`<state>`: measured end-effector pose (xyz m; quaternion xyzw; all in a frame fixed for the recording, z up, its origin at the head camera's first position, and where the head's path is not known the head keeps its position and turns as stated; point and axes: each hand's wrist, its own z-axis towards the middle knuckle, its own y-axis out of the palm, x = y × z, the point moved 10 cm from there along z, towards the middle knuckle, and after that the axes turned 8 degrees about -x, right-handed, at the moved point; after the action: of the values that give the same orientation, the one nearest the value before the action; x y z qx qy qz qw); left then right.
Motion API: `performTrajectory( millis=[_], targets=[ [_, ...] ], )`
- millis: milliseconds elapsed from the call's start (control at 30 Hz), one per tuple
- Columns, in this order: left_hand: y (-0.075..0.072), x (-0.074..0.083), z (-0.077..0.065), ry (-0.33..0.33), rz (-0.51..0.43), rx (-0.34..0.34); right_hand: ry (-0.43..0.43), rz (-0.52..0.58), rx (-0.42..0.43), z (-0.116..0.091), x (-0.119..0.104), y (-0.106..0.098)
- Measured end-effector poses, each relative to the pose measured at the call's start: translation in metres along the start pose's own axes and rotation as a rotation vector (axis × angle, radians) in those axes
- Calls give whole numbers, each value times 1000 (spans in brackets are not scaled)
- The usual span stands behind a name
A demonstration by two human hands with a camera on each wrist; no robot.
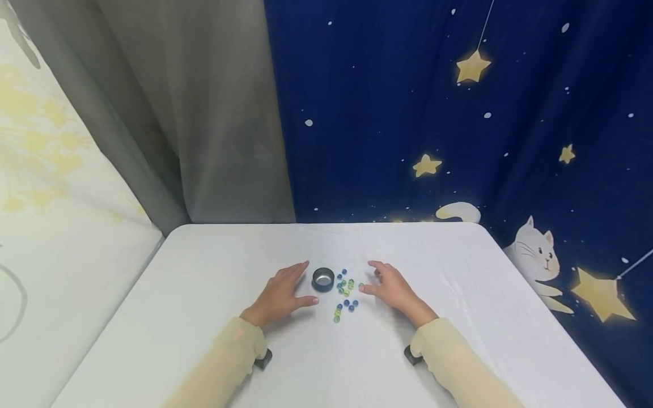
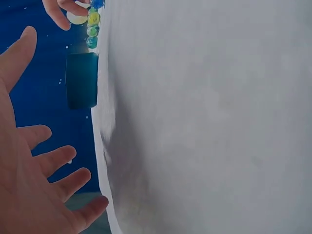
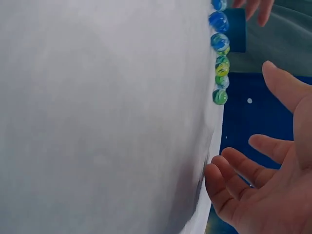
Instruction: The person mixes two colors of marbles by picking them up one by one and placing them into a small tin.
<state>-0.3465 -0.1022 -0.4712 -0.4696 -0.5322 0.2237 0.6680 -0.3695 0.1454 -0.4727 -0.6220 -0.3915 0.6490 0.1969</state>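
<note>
One view, the head's, shows inside the cup (image 1: pixel 323 280). My left fingers (image 2: pixel 54 160) spread, right fingers (image 3: pixel 273 147) loosely bent, flanking marbles (image 1: pixel 346 293).

Left grip (image 2: pixel 24 180) spread, teal cup (image 2: pixel 82 80), marbles (image 2: pixel 93 18)

The table (image 1: pixel 153 340) is white, its far corners rounded. A dark tin (image 1: pixel 323 288) stands on it. Blue and green marbles (image 1: pixel 347 293) lie to its right.
</note>
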Motion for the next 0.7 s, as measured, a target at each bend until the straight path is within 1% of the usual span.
performTrajectory(
  millis=[200,333,467,700],
  targets=[
    [0,-2,2,-11,-61,19,76,26,23,1,4,0],
    [-1,-3,4,-27,-157,31,115,54,29,3,6,1],
    [1,-8,7,-61,-249,46,144,88,30,5,8,4],
    [0,-13,10,-87,-286,86,195,127,17,8,13,7]
  ],
)
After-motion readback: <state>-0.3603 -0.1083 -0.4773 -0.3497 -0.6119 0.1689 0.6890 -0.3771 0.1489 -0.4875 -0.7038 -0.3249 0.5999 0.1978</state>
